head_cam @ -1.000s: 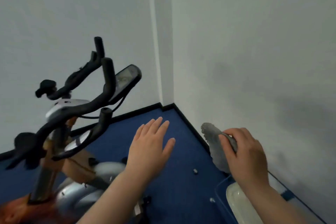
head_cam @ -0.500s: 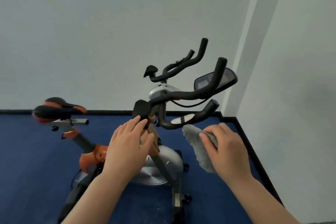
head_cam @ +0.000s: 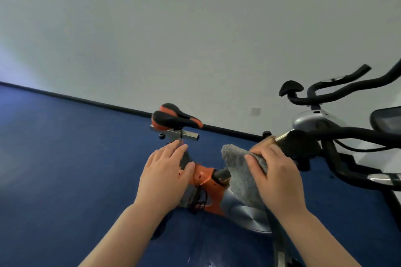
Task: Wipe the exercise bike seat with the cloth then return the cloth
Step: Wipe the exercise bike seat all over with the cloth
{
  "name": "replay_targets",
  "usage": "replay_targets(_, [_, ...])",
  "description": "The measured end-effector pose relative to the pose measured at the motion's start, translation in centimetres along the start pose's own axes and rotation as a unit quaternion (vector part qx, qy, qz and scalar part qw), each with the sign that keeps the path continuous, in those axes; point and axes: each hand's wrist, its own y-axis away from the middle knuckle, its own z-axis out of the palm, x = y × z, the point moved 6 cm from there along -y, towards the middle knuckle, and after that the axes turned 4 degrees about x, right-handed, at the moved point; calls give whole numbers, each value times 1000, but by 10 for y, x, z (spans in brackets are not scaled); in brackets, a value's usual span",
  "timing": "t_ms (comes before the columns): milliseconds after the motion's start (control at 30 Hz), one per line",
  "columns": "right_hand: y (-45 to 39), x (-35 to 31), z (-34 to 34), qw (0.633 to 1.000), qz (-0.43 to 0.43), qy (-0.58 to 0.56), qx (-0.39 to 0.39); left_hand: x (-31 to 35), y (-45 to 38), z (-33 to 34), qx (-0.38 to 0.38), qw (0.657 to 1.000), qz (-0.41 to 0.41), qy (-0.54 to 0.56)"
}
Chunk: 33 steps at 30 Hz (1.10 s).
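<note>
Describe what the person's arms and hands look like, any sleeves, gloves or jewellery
Both forearms are bare up to the bottom edge of the picture, with no sleeves showing. The left hand and the right hand wear no gloves. No rings, watch, bracelets or wristbands show on the fingers or wrists, and no markings are visible. Only the backs of the hands face the camera, so the palms are hidden.

Two bare forearms are showing from the lower edge, no sleeves, no watch, no rings or gloves. The left hand (head_cam: 166,176) is showing short, plain nails; the right hand (head_cam: 280,182) is showing smooth knuckles and unadorned fingers.
</note>
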Motion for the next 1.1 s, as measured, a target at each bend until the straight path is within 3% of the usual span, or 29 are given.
replay_targets(400, [-43,-29,105,998,-11,-35,-60,-88,-36,4,3,998,-66,9])
replay_targets(833, [-143,22,200,993,-36,-61,-98,-110,-153,44,27,992,-119,14])
replay_targets(1100, [-175,52,247,992,0,-51,-112,-131,-195,88,-19,989,-141,36])
